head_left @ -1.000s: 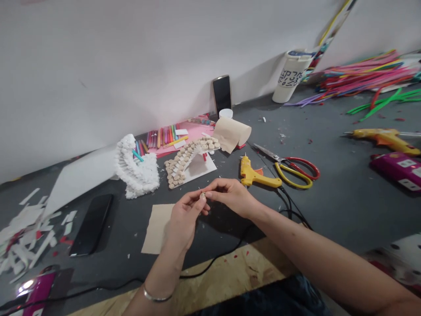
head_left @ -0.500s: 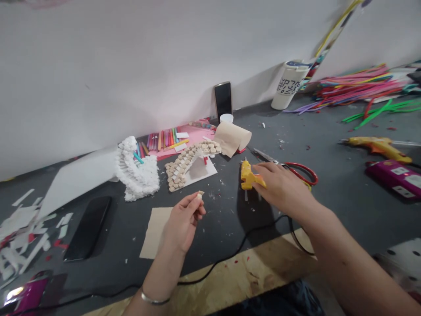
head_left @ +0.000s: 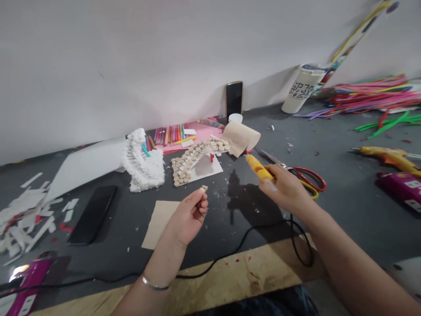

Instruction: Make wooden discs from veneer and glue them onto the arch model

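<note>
Between thumb and fingertips, my left hand (head_left: 190, 215) pinches a small beige piece (head_left: 204, 188), too small to make out fully. My right hand (head_left: 284, 186) grips a yellow glue gun (head_left: 258, 166) held above the dark table, its nozzle pointing away and to the left. Beyond my left hand stands a small curved staircase model (head_left: 197, 156) covered in round beige pieces, on a white base. A similar model coated in white fluff (head_left: 144, 166) stands to its left. A beige paper sheet (head_left: 159, 221) lies beside my left wrist.
Scissors (head_left: 301, 173) with red and yellow handles lie beyond my right hand. A black cable (head_left: 226, 259) crosses the front. A phone (head_left: 92, 215) and white scraps (head_left: 26, 219) lie left. Another glue gun (head_left: 388, 156), a cup (head_left: 302, 90) and coloured pipe cleaners (head_left: 371, 96) are right.
My right hand has lifted the glue gun off the table and tilted it. My left hand still pinches the small piece. The whole view has shifted slightly.
</note>
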The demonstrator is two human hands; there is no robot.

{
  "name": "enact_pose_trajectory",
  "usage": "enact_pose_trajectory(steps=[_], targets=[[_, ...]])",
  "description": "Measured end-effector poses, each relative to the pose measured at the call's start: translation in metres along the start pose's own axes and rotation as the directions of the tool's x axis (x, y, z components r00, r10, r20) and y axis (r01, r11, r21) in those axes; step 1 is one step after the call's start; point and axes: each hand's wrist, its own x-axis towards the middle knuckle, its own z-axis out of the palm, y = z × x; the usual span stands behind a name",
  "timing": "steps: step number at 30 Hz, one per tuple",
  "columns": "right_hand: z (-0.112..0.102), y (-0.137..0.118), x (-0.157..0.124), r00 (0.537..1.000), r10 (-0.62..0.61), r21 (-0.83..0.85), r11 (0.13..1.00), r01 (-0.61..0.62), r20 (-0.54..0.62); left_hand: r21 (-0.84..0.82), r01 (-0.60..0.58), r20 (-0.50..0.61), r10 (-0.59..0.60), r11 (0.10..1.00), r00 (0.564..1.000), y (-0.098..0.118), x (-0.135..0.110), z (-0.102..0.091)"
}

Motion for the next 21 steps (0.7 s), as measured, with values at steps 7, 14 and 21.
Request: enact_pose_trajectory(steps=[7,14,21], targets=[[0.017,-0.052,-0.009,0.993,-0.026,0.552,0.833,-0.043,0.116,0.071,0.068,0.101,-0.075,0.995,0.992,-0.002,-0.007,0.006],[0.029,-0.066,-0.019,0.928,-0.022,0.615,0.755,-0.230,0.373,0.097,-0.030,0.025,0.028,0.995,0.999,0.002,-0.009,0.006],[0.023,-0.071,-0.030,0.924,-0.267,0.409,0.902,0.140,0.273,0.215,-0.250,-0.075,0.271,0.944,0.960,0.010,-0.006,0.003]])
